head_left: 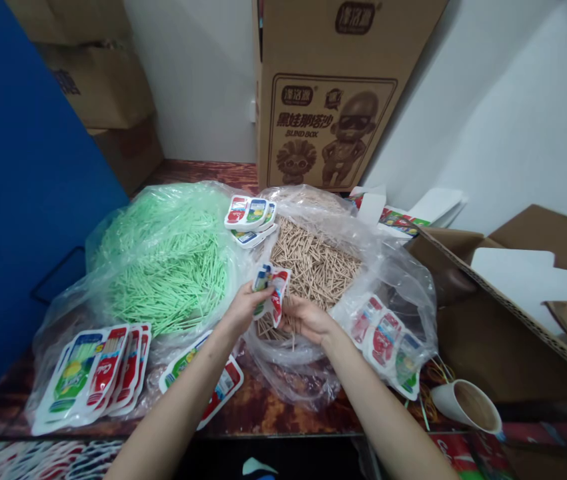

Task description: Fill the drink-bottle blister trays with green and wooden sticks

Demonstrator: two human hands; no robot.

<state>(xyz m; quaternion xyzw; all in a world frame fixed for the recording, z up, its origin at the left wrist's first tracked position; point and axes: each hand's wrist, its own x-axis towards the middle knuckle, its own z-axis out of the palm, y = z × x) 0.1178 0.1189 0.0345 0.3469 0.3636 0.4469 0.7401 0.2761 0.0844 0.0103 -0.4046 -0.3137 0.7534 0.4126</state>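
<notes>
My left hand (244,305) pinches a small printed packet (278,293), red on one side and blue-green on the other, upright above the bag of brown sticks. Close to the packet's right side, my right hand (309,319) has its fingers curled around a few brown sticks (292,328); its fingertips are partly hidden. Under both hands lies a clear plastic bag (308,373) full of thin brown sticks (318,263). Left of it, another clear bag holds light green sticks (168,267). More printed packets (248,212) rest between the two bags.
Stacks of packets lie at the front left (88,373) and on the right bag (388,340). A paper cup (466,405) lies tilted at the right, beside an open carton (493,340). A tall cardboard box (328,60) stands behind; a blue panel (23,200) bounds the left.
</notes>
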